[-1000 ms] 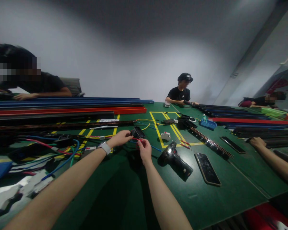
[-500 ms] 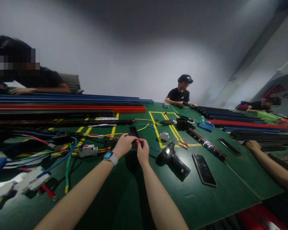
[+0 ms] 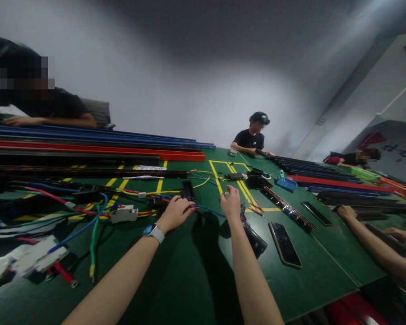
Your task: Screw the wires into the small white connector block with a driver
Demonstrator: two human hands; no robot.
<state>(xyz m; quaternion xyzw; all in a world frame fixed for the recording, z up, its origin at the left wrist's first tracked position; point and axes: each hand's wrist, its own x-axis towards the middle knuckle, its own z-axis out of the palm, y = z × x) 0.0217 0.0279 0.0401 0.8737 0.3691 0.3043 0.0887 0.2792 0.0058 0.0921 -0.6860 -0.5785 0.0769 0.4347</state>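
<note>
My left hand (image 3: 176,212), with a watch on its wrist, is closed in a pinch on a wire with a red end (image 3: 194,207). Just beyond its fingers stands a small black open box (image 3: 188,190). A blue wire (image 3: 209,209) runs from near the red end toward the right. My right hand (image 3: 230,205) reaches forward with its fingers curled round a white circuit breaker, mostly hidden by the hand. Under and beside my right forearm lies a black power drill (image 3: 253,237), partly covered.
Coloured cables and a white breaker (image 3: 124,214) lie to the left. Long blue and red profiles (image 3: 149,152) stretch behind them. On the right are a phone (image 3: 284,243), a second phone (image 3: 316,213), a blue tray (image 3: 286,184) and another person's arm (image 3: 368,234). Co-workers sit around the green table.
My right hand has left the red wire end and moved right to the breaker, now covering it and part of the drill. My left hand stays near the black box.
</note>
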